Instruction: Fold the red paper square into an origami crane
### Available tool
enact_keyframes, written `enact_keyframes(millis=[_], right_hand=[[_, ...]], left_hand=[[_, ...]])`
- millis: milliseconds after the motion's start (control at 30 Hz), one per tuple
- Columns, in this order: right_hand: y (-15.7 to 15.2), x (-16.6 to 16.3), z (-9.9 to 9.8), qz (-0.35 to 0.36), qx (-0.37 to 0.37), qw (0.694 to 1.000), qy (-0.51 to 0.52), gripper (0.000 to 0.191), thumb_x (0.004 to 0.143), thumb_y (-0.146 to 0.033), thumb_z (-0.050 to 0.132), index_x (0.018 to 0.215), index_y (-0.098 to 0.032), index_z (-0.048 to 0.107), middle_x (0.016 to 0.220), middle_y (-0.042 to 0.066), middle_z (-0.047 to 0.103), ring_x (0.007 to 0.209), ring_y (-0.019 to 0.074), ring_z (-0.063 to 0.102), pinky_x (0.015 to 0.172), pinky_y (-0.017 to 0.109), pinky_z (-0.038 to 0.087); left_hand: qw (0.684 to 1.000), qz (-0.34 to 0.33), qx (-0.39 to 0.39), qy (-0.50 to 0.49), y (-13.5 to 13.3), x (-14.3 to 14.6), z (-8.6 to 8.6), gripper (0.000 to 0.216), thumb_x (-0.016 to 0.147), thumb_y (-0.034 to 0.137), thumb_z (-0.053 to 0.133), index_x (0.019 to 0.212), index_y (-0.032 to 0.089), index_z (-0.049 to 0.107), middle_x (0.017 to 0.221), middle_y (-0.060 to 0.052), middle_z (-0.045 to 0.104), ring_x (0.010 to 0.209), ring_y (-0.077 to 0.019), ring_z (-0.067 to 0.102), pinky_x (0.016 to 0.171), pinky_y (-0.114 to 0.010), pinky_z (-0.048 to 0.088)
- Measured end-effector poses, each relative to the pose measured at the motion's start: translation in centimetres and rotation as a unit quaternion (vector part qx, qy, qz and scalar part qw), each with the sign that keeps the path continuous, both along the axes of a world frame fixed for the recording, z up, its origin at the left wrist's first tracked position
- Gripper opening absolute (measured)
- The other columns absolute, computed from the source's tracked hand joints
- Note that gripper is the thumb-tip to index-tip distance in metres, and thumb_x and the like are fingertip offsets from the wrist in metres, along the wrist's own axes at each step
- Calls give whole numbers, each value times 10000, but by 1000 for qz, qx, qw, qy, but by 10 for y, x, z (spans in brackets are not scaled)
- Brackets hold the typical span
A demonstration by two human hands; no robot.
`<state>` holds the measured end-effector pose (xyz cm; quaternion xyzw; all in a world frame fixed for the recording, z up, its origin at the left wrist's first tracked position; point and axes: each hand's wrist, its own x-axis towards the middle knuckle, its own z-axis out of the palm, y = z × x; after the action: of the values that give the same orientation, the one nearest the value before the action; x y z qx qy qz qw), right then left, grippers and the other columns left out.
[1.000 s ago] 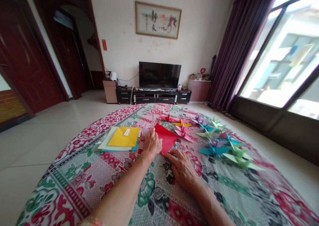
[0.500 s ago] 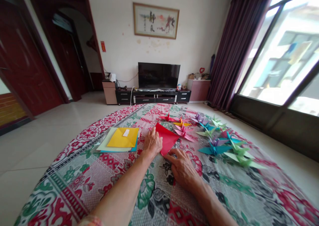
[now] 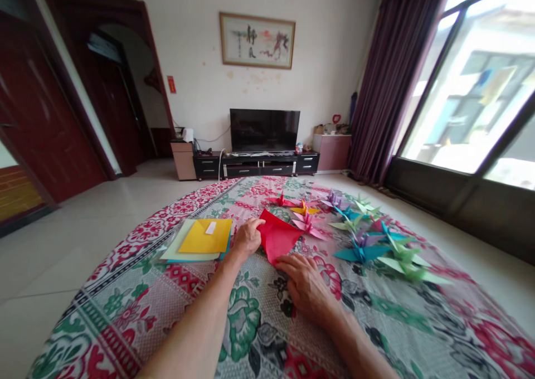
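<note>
A sheet of red origami paper [image 3: 279,235] lies on the patterned tablecloth in front of me, slightly raised and creased. My left hand [image 3: 249,237] is closed on its left edge, with the fingertips pinching the paper. At the near corner, the fingers of my right hand [image 3: 307,283] are together and hold the sheet down; the thumb is mostly hidden. Just beyond the sheet sit a pink paper crane [image 3: 308,224], an orange paper crane [image 3: 305,208] and a red paper crane [image 3: 282,200].
To the left lies a stack of square papers, with a yellow sheet [image 3: 204,238] on top bearing a white label. Several blue, green and purple cranes, including a blue crane [image 3: 361,251], stand on the right. Past the round table's covered edge [image 3: 196,185] is a TV cabinet [image 3: 259,169].
My left hand has shifted a little left along with the paper's left side, which looks more spread and lifted. My right hand stays at the near corner. The view has tilted slightly.
</note>
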<state>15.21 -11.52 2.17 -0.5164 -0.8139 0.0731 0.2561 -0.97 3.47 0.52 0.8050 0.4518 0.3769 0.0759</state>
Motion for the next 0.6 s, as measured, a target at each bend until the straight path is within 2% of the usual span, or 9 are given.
enact_keyframes(millis=[167,333,467,600], right_hand=[[0,-1,1,2,6,1000,8,486,739,-68,408,1150,-269,571,1174,5,588,1072,181,462,951,352,285],[2,-1,1,0,8,1000,11,420,749,-71,402,1072,-249,603,1142,12,602,1052,184,476,941,345,295],[2,-1,2,-1,9,1000,8,419,755,-71,401,1079,-248,601,1144,14,601,1060,179,477,943,341,294],[2,-2,3,-6,5,1000,3,423,744,-63,403,1064,-249,606,1134,12,605,1052,175,484,935,335,303]], left_hand=[[998,-61,-6,-9,3,-6,2,522,677,-11,369,1097,180,613,1154,-49,619,1095,-139,548,999,-280,408],[998,-49,-30,-2,7,-1,7,436,779,79,385,1147,197,587,1188,-44,604,1126,-149,532,1014,-307,395],[997,-44,-55,-8,11,-2,8,452,758,89,428,1176,194,565,1186,-51,607,1101,-162,549,984,-304,415],[994,-27,-83,-63,16,-5,6,407,726,102,475,1104,174,607,1096,-47,653,999,-166,597,910,-292,461]])
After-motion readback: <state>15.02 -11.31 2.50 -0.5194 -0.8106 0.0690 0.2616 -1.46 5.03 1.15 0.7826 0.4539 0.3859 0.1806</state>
